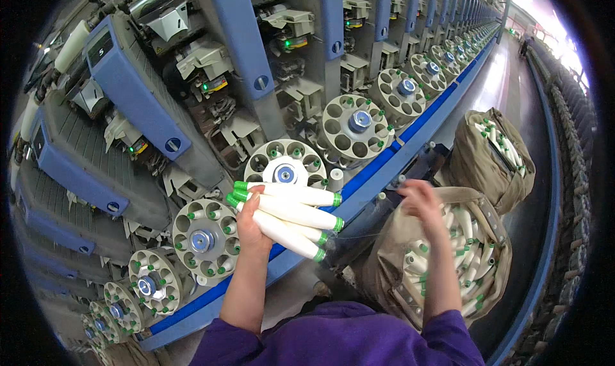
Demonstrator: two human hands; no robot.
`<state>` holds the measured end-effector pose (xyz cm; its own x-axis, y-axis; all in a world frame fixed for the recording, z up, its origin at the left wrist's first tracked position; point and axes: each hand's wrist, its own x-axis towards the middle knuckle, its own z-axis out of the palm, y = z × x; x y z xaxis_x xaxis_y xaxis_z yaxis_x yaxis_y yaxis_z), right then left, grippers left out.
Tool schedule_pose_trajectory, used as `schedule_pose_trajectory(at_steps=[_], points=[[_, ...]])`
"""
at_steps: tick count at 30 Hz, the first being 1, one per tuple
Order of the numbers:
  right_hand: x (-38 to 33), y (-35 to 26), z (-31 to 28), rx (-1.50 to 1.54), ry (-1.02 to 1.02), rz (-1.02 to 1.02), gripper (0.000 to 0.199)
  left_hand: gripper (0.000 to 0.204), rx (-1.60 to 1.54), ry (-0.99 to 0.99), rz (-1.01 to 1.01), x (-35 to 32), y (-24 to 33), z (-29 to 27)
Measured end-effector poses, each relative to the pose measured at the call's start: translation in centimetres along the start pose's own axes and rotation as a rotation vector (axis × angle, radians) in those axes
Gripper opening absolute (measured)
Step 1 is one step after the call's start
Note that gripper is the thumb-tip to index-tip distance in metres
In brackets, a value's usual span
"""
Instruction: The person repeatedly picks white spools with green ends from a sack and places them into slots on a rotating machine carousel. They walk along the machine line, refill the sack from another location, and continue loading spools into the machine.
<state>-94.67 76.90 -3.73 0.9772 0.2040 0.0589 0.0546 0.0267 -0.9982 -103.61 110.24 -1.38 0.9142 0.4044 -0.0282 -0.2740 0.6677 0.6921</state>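
Note:
My left hand (251, 222) is wrapped round several bobbins of white yarn (288, 213) with green ends, fanned out to the right. They are held above a round magazine (285, 164) with open pockets and a blue hub. A thin thread runs from the bobbin tips toward the right. My right hand (423, 202) is raised over the rim of a large brown cloth sack (391, 257). Its fingers are bent and smeared by motion, so I cannot make out whether anything is between them. More white bobbins with green ends (471, 257) fill the sack.
A winding machine with blue-grey panels (240, 39) runs along the left, with a row of round magazines (359, 125) in front. A blue rail (410, 138) edges it. A second sack of bobbins (493, 154) stands farther up the aisle (506, 84). Another machine row (570, 141) lines the right.

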Motion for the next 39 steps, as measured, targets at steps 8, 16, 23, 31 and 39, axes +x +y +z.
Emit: schedule_pose_trajectory(at_steps=[8,16,23,31,39], points=[[4.7,3.1,14.8,0.609,-0.641,0.381,0.044,0.030,-0.172,0.048,-0.038,0.5,0.5,-3.7],[8.0,3.1,9.7,1.096,-0.583,0.565,0.035,0.032,-0.056,0.298,0.146,-0.6,-0.5,-4.4],[4.5,5.2,11.7,0.275,-0.794,0.281,0.029,0.036,0.015,0.286,0.288,-1.2,-2.4,-1.7],[10.8,8.6,-1.6,1.037,-0.416,0.547,0.018,0.041,-0.033,0.420,0.438,-2.8,-3.1,-0.5],[7.1,4.9,5.9,0.280,-0.856,0.452,0.063,0.041,0.064,0.323,0.589,-2.8,-4.9,1.4]])
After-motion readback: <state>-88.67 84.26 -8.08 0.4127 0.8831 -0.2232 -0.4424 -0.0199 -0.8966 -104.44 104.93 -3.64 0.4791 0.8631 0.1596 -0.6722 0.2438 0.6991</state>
